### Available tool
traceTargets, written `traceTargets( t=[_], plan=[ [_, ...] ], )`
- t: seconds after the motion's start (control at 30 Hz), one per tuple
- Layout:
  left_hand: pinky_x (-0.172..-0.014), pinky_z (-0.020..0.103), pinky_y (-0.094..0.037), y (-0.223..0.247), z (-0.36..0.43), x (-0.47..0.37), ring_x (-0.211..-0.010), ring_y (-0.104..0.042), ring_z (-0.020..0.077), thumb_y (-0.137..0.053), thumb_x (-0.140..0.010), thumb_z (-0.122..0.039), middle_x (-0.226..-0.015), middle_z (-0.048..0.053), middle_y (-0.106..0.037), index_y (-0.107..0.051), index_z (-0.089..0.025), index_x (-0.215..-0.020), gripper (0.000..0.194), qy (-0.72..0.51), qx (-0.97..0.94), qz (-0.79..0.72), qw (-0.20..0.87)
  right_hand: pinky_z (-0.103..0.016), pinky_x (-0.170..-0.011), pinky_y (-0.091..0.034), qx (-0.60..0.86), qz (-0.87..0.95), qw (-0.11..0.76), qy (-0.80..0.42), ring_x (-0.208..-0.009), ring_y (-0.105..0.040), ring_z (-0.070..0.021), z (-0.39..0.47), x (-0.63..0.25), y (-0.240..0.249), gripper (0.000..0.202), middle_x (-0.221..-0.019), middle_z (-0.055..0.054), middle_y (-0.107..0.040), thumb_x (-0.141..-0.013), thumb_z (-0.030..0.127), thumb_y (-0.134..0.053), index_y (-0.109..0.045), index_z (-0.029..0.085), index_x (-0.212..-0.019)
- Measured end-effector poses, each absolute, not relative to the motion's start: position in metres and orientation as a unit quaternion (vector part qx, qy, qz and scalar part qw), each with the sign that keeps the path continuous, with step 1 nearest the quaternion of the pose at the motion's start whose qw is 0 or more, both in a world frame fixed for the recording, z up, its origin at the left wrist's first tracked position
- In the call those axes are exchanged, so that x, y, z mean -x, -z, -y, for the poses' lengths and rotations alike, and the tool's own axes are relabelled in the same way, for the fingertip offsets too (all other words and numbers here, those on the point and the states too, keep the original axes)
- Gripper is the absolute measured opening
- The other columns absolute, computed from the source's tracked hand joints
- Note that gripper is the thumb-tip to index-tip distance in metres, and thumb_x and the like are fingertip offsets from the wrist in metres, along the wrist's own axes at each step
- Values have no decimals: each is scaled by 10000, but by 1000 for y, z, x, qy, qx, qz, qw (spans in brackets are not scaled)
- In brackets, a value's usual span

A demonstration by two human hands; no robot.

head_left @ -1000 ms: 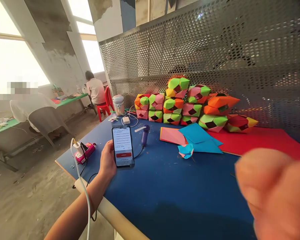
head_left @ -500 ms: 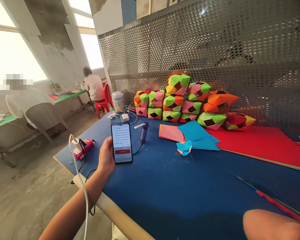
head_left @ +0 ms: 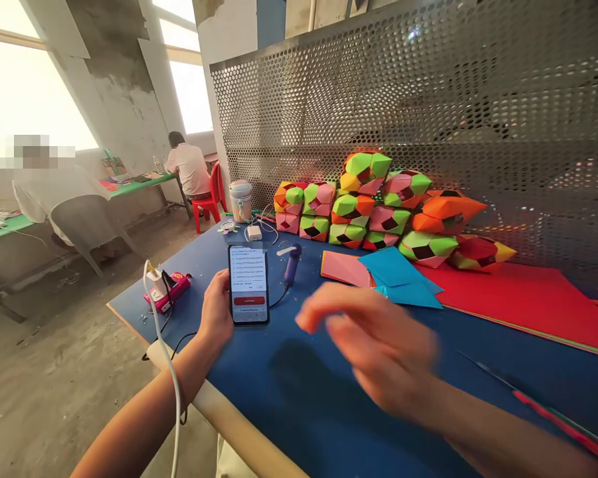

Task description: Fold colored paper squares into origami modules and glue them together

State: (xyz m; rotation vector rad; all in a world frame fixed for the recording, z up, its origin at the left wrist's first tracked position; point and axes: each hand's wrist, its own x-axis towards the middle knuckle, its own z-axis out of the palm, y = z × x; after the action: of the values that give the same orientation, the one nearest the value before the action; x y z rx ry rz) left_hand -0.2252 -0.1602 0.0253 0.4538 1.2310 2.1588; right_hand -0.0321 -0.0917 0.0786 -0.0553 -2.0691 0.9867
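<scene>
My left hand (head_left: pixel 216 309) is wrapped round a smartphone (head_left: pixel 250 285), held upright above the left part of the blue table. Its lit screen shows lines of text and a red button. My right hand (head_left: pixel 373 345), blurred by motion, hovers over the table to the right of the phone. Its fingers are bent and apart, with nothing between them. Just behind it lie folded blue paper (head_left: pixel 403 275) and pink paper (head_left: pixel 343 267), partly hidden by the hand. A purple handheld device (head_left: pixel 292 265) on a cable lies between the phone and the paper.
Folded paper shapes (head_left: pixel 349 209) are stacked against the perforated metal panel (head_left: pixel 403 99). Red paper sheets (head_left: pixel 523 302) and scissors (head_left: pixel 533 401) lie right. A pink power strip (head_left: pixel 172 292) with a white cable (head_left: pixel 165 352) sits left. Two people sit at green tables behind.
My right hand has come from the lower right corner to the table's middle, near the phone. My left hand still holds the phone. The view has shifted slightly left.
</scene>
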Motion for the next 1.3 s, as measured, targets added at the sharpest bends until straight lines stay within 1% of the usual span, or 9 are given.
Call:
traceTargets(
  t=[0.07,0.13,0.2,0.27,0.33,0.5,0.73,1.07,1.3],
  plan=[
    [-697,276,-472,-26,159,225,-710,-644,167,-598,-727,-335,-782,20,-692,-644,-141,-833,226,-813,-175,-465,303,-295,-720,-472,108,805,390,-434,-861,-571,-154,83,49,-66,192,-1011,-39,-608,-891,316,-465,-556,239,-1041],
    [-695,263,-465,-27,159,224,-740,-641,166,-589,-736,-326,-798,18,-689,-640,-144,-833,212,-811,-179,-468,300,-313,-761,-457,197,763,352,-505,-943,-556,-177,71,71,-49,268,-1072,-57,-585,-851,370,-504,-530,221,-1073],
    [-684,247,-457,-27,158,223,-763,-634,163,-591,-736,-313,-809,14,-686,-639,-149,-829,195,-810,-181,-473,296,-315,-798,-448,204,704,333,-594,-1002,-544,-183,59,93,-35,310,-1116,-69,-573,-818,398,-528,-514,202,-1057],
    [-672,238,-451,-26,158,223,-773,-628,162,-602,-730,-304,-818,14,-683,-640,-149,-827,186,-807,-184,-479,292,-309,-742,-456,193,654,297,-669,-952,-566,-185,51,109,-27,337,-1053,-71,-599,-794,420,-540,-508,189,-1038],
    [-670,240,-451,-24,158,223,-774,-624,162,-607,-730,-308,-835,17,-681,-643,-148,-829,191,-804,-188,-484,290,-294,-699,-458,176,641,287,-690,-899,-581,-178,48,120,-25,323,-981,-59,-623,-779,427,-549,-524,185,-992],
    [-684,247,-457,-22,158,223,-775,-621,163,-599,-744,-318,-850,19,-679,-650,-154,-845,200,-799,-201,-491,285,-284,-660,-467,152,632,300,-699,-776,-603,-159,49,130,-27,264,-869,-29,-651,-750,412,-574,-538,190,-889],
    [-699,256,-463,-25,158,220,-785,-622,172,-597,-749,-320,-823,19,-678,-658,-157,-859,206,-794,-203,-494,291,-277,-624,-468,153,629,301,-700,-723,-599,-157,43,130,-25,206,-791,-12,-654,-675,309,-628,-547,196,-826],
    [-713,251,-463,-25,157,220,-797,-623,170,-607,-738,-322,-830,20,-677,-660,-153,-822,196,-794,-203,-497,286,-263,-567,-442,179,631,295,-695,-595,-530,-130,34,132,-33,209,-624,20,-587,-695,396,-597,-555,192,-677],
    [-710,252,-461,-24,158,219,-800,-618,172,-599,-741,-313,-846,21,-676,-664,-154,-813,187,-792,-206,-502,279,-266,-557,-455,173,625,285,-706,-583,-538,-133,35,131,-32,243,-637,17,-594,-719,434,-566,-541,199,-663]
  ],
)
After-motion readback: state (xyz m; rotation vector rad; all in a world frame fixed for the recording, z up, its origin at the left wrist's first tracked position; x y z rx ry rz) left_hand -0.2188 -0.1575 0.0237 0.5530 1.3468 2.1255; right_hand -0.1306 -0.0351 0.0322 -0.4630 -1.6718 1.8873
